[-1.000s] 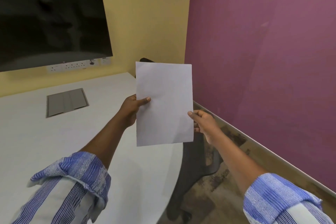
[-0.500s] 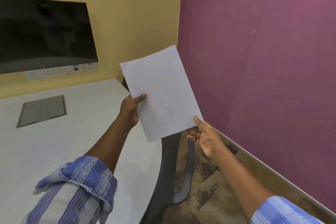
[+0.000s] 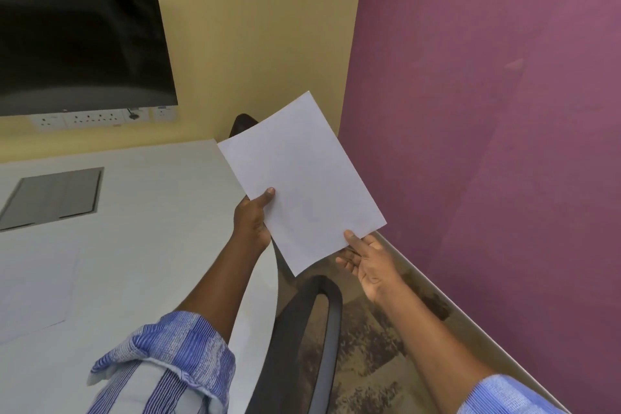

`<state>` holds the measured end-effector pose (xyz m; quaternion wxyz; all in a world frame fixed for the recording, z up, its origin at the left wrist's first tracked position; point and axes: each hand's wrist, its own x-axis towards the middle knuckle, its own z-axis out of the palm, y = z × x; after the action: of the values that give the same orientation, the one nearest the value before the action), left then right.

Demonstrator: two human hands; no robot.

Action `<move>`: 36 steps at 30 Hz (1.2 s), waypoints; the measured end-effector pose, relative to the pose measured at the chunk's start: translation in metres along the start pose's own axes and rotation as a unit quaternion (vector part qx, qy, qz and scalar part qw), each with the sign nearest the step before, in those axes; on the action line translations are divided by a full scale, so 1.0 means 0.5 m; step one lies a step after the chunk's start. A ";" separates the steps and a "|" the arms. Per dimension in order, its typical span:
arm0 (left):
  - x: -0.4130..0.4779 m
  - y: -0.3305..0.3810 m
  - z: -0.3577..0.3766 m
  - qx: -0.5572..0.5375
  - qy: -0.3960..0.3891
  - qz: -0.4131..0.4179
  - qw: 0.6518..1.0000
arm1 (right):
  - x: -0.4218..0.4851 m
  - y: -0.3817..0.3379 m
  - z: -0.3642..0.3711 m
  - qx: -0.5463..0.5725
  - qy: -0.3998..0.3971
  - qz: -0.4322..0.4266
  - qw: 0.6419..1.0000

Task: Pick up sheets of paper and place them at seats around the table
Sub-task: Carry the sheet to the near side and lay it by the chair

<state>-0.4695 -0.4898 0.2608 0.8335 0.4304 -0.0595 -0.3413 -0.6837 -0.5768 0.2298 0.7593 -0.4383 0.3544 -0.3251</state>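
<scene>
Left hand [image 3: 251, 223] closed in a pinch on the left long edge of the sheet of paper [image 3: 300, 178], thumb [image 3: 265, 197] flat on the upper face, remaining fingers hidden beneath. Right hand [image 3: 368, 262] partly open at the sheet's near right corner, thumb tip pressed on the upper face, fingers loosely curled under the edge; a light pinch rather than a full grasp. Sheet held in the air, blank, tilted with its far corner leaning right, over the right edge of the table [image 3: 141, 245] and the gap beside it. Blue-striped sleeves rolled back on both forearms, left sleeve [image 3: 174, 363] near and low, right sleeve [image 3: 504, 397] at the near right corner. Second sheet [image 3: 33, 289] lying flat on the table at near left. Grey hatch panel [image 3: 53, 198] set into the tabletop at far left. Black chair back [image 3: 312, 329] just right of the table edge, below the held sheet; another dark chair top [image 3: 242, 123] showing beyond the sheet's far edge. Dark wall screen [image 3: 77, 40] at far left on the yellow wall, row of sockets [image 3: 97, 118] below. Purple wall [image 3: 487, 111] at right, patterned floor [image 3: 369, 363] beneath.
</scene>
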 end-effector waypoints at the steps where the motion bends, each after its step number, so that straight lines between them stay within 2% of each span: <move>1: 0.017 -0.008 0.008 -0.002 0.006 0.001 1.000 | 0.026 -0.006 -0.002 -0.006 -0.002 0.003 1.000; 10: 0.174 -0.089 0.090 -0.030 0.080 0.032 0.996 | 0.276 -0.069 -0.041 -0.061 -0.025 0.005 0.998; 15: 0.259 -0.121 0.147 -0.050 0.113 0.077 0.989 | 0.425 -0.139 -0.088 -0.105 -0.079 0.012 0.991; 23: 0.363 -0.130 0.201 0.000 0.166 0.131 0.977 | 0.634 -0.236 -0.129 -0.189 -0.137 -0.002 0.972; 28: 0.436 -0.111 0.212 0.054 0.201 0.153 0.966 | 0.747 -0.269 -0.102 -0.219 -0.160 -0.008 0.963; 36: 0.596 -0.061 0.179 0.059 0.246 0.179 0.951 | 0.936 -0.286 0.018 -0.240 -0.202 -0.025 0.949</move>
<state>-0.2941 -0.7473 0.2352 0.8429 0.5316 0.0511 -0.0655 -0.4509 -1.0071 0.2427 0.6788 -0.6730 0.2500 -0.1539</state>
